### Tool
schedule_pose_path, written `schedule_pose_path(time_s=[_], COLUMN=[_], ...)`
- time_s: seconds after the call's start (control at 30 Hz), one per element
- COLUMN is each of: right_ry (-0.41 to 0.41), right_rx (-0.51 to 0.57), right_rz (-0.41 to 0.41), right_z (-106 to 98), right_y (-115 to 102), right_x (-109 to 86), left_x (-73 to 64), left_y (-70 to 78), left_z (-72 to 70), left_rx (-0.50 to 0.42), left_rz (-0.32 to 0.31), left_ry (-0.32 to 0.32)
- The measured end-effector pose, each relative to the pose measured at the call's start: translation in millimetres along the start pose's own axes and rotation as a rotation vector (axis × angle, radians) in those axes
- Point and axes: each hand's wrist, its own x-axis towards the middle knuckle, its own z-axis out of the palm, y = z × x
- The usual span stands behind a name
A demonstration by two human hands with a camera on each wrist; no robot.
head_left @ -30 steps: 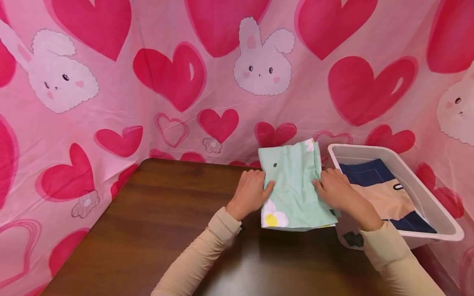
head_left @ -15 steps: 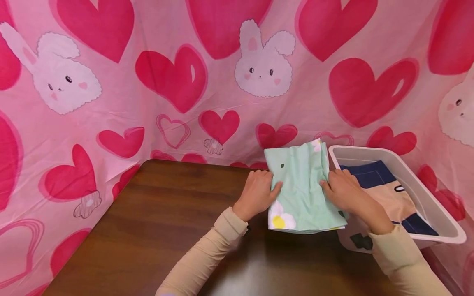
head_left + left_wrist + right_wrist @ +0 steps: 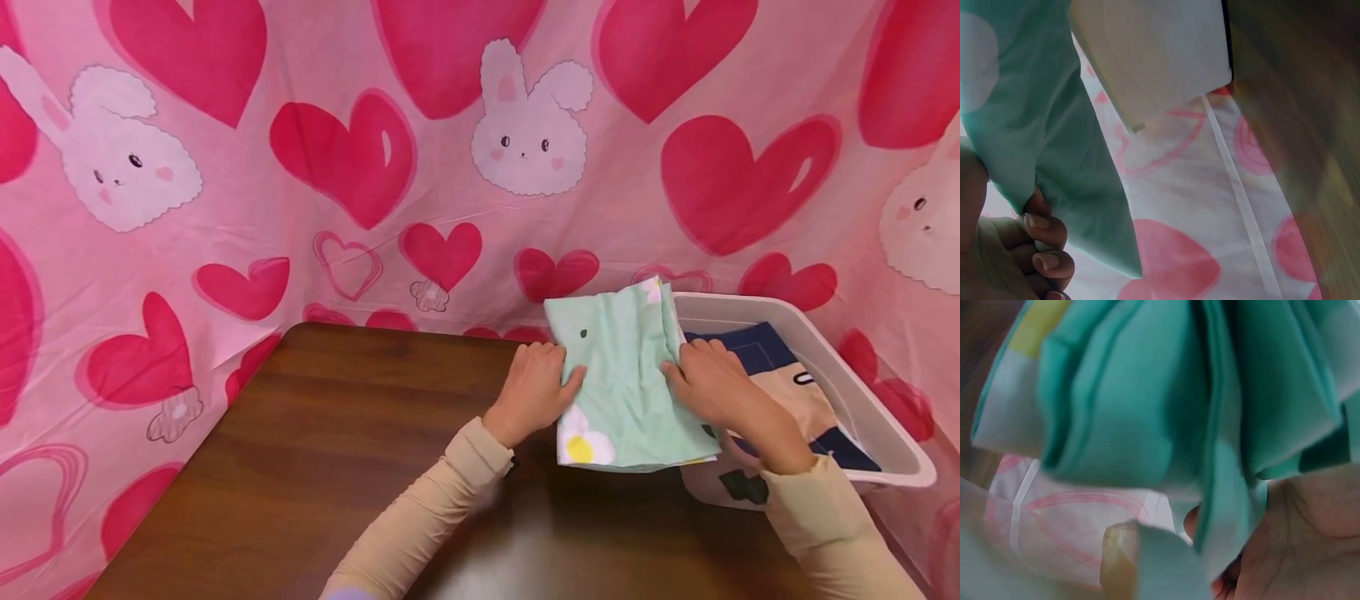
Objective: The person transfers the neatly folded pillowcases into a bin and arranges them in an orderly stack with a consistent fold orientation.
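A folded mint-green cloth (image 3: 626, 392) with white and yellow flowers hangs between my two hands, above the table. My left hand (image 3: 531, 390) pinches its left edge, thumb in front; in the left wrist view curled fingers (image 3: 1047, 240) hold the cloth's edge (image 3: 1035, 125). At the opposite edge, my right hand (image 3: 720, 387) grips with its thumb on the front face. The right wrist view shows several thick folded layers (image 3: 1147, 394) beside the palm. What kind of cloth article it is, I cannot tell.
A white plastic bin (image 3: 911, 467) stands at the right, partly behind my right hand and forearm. Inside lies a folded navy and peach cloth (image 3: 787, 392). The brown wooden table (image 3: 300, 467) extends left, and a pink heart-and-rabbit fabric backdrop (image 3: 450, 167) surrounds it.
Both hands have shifted a little to the right with the green cloth, bringing it nearer the bin and over its left edge in the view. The grip looks unchanged.
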Motion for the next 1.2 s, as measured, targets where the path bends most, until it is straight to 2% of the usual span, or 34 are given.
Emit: schedule_pose_path(time_s=[0.27, 0.53, 0.8, 1.2], right_ry=[-0.013, -0.024, -0.029, 0.02], right_rx=[0.006, 0.024, -0.002, -0.072], right_rz=[0.012, 0.035, 0.042, 0.002], right_z=[-6.2, -13.9, -19.0, -33.5], right_y=[6.6, 12.6, 18.0, 34.5], right_x=[-2.1, -3.8, -8.5, -24.0], left_x=[4.5, 14.7, 22.4, 34.6], left_y=[4.8, 10.6, 16.9, 38.4], left_z=[3.9, 0.8, 0.0, -6.4], left_rx=[0.001, 0.005, 0.033, 0.091], left_rz=[0.024, 0.05, 0.062, 0.089], left_ry=[0.013, 0.023, 0.027, -0.011])
